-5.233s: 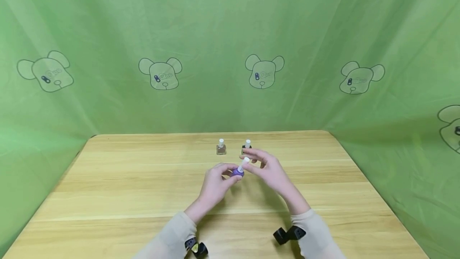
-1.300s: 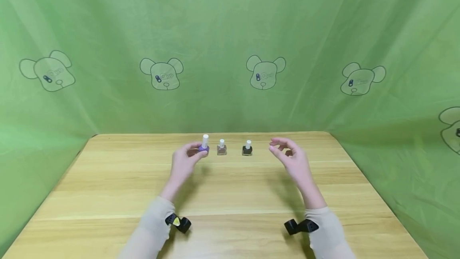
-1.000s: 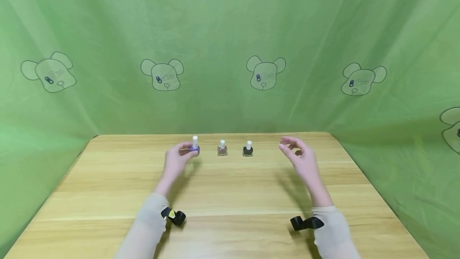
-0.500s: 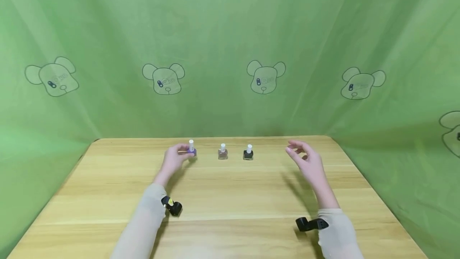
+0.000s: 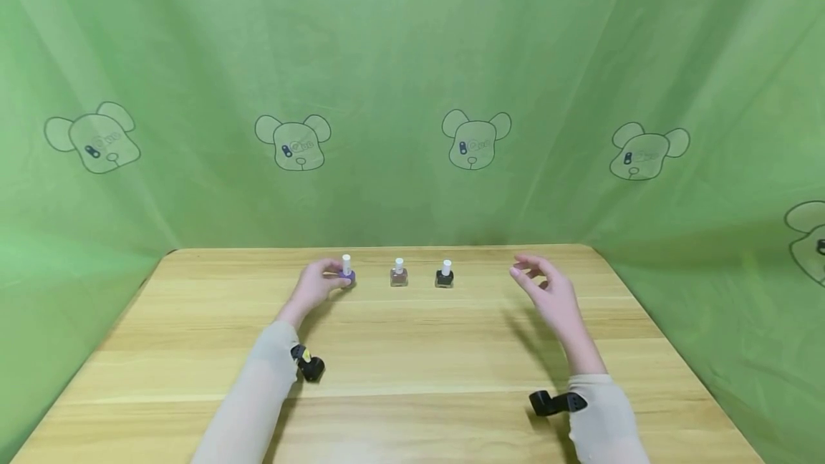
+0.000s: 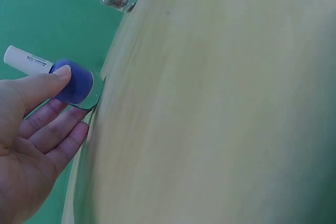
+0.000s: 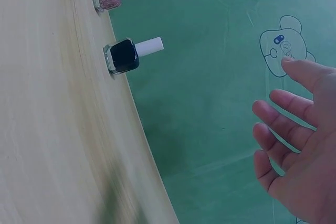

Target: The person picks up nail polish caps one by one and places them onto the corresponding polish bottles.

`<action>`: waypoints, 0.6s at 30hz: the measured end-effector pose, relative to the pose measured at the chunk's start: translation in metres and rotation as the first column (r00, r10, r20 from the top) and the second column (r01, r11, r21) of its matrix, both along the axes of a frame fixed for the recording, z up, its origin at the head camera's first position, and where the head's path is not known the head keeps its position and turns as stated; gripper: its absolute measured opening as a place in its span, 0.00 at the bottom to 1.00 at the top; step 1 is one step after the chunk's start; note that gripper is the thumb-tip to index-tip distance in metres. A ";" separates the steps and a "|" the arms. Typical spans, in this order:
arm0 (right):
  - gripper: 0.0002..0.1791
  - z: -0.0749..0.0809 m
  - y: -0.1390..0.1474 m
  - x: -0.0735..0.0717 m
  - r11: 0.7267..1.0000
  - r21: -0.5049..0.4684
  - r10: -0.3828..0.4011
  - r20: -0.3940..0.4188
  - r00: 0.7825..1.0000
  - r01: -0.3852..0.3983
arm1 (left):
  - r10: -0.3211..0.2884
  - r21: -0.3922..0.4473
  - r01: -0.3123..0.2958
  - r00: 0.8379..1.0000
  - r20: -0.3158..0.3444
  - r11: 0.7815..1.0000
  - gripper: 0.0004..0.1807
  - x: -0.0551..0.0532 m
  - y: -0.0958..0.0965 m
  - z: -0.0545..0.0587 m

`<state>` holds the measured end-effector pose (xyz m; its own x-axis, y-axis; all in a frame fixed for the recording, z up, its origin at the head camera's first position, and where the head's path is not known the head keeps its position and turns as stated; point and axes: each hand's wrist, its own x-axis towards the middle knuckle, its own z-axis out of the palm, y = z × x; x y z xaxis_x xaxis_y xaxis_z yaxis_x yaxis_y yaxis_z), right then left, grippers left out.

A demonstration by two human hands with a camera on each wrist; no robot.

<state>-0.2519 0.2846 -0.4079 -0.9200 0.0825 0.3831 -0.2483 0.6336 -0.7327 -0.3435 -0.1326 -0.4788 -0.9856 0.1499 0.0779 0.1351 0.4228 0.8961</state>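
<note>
My left hand (image 5: 314, 283) pinches a purple nail polish bottle (image 5: 347, 278) by its body, thumb on the near side. Its white cap (image 6: 27, 60) points up, and the bottle's base is at or just above the tabletop; I cannot tell which. To its right stands a glittery pinkish nail polish bottle (image 5: 399, 278), upright with a white cap. Further right is a black nail polish bottle (image 7: 123, 56), also upright and white-capped. My right hand (image 5: 550, 293) hovers over the table to the right of the black bottle, fingers loosely bent and holding nothing.
The wooden table (image 5: 387, 349) ends at a back edge close behind the bottles. A green curtain (image 5: 380, 185) printed with bear heads hangs behind and along both sides. Black wrist cameras (image 5: 312, 368) sit on both sleeves.
Both hands were together at the purple bottle near the middle. The left hand has carried it left and lowered it beside the pinkish bottle; the right hand has let go and moved right.
</note>
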 end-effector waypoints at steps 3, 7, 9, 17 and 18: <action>0.23 -0.001 0.001 0.000 1.000 0.012 0.001 0.005 1.000 -0.001 | 0.001 -0.003 -0.001 1.000 0.012 1.000 0.22 0.000 0.000 0.001; 0.24 -0.003 0.002 -0.001 1.000 0.015 0.006 0.012 1.000 -0.007 | -0.005 -0.007 0.006 1.000 0.022 1.000 0.22 -0.002 0.000 0.002; 0.25 -0.003 0.002 -0.001 1.000 0.014 0.010 0.016 1.000 -0.010 | -0.014 -0.014 0.015 1.000 0.023 1.000 0.22 -0.003 0.000 0.003; 0.26 -0.003 0.003 -0.001 0.996 0.079 0.048 0.030 0.998 -0.050 | -0.035 -0.031 0.035 0.999 -0.002 0.999 0.33 0.004 -0.015 0.013; 0.27 -0.002 0.004 0.000 0.993 0.101 0.053 0.025 0.998 -0.055 | -0.025 -0.037 0.025 1.000 -0.006 0.999 0.33 0.007 -0.018 0.015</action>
<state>-0.2523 0.2887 -0.4101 -0.9305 -0.0056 0.3662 -0.2682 0.6913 -0.6709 -0.3360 -0.1506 -0.4637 -0.9810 0.1775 0.0781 0.1518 0.4524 0.8788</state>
